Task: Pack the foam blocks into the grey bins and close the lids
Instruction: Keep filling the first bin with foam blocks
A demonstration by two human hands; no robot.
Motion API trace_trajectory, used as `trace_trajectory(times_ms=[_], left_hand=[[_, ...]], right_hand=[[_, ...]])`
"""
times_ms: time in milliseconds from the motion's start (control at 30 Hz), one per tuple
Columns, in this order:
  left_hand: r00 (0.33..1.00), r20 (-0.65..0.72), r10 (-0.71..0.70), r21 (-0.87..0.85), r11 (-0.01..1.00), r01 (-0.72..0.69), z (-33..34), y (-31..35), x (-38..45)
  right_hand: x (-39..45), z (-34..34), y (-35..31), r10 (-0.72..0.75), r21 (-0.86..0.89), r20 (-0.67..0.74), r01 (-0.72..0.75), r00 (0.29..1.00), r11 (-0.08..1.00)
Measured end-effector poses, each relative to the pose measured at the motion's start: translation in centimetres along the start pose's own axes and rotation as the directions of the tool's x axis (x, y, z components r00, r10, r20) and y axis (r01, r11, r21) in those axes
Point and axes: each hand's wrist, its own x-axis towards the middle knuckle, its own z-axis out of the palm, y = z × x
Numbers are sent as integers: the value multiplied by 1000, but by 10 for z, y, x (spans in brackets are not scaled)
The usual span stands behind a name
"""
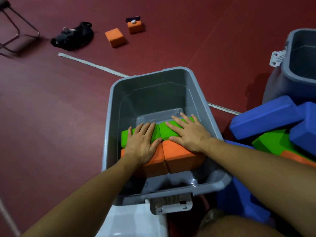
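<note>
A grey bin (pixel 160 127) stands open on the dark red floor (pixel 51 117), its lid off and its latch (pixel 171 205) hanging at the near end. Inside lie four foam blocks packed side by side: two green blocks (pixel 125 136) at the far side and two orange blocks (pixel 181 156) touching them at the near side. The left hand (pixel 142 142) rests flat with fingers spread open across the left green and orange pair, gripping nothing. The right hand (pixel 188 132) lies flat the same way, fingers splayed, over the right pair. To the right of the bin is a heap of blue blocks (pixel 263 115) with green and orange ones under them, and beyond it a second grey bin (pixel 301 65), also open. Two more orange blocks (pixel 114 37) sit well apart on the floor, near a black bag (pixel 73 37).
</note>
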Motion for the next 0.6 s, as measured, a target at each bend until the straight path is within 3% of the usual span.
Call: trace_trajectory(times_ms=[233, 400, 600], left_hand=[[998, 67, -11, 5, 1000, 11, -10, 1, 5], [998, 60, -25, -59, 998, 28, -22, 10, 14], [976, 128, 177, -228, 963, -145, -51, 87, 39]], right_hand=[[-2, -13, -9, 52, 37, 17, -52, 999, 998], [-30, -29, 1, 80, 283, -199, -20, 977, 959], [-112, -57, 60, 245, 345, -304, -133, 921, 929]])
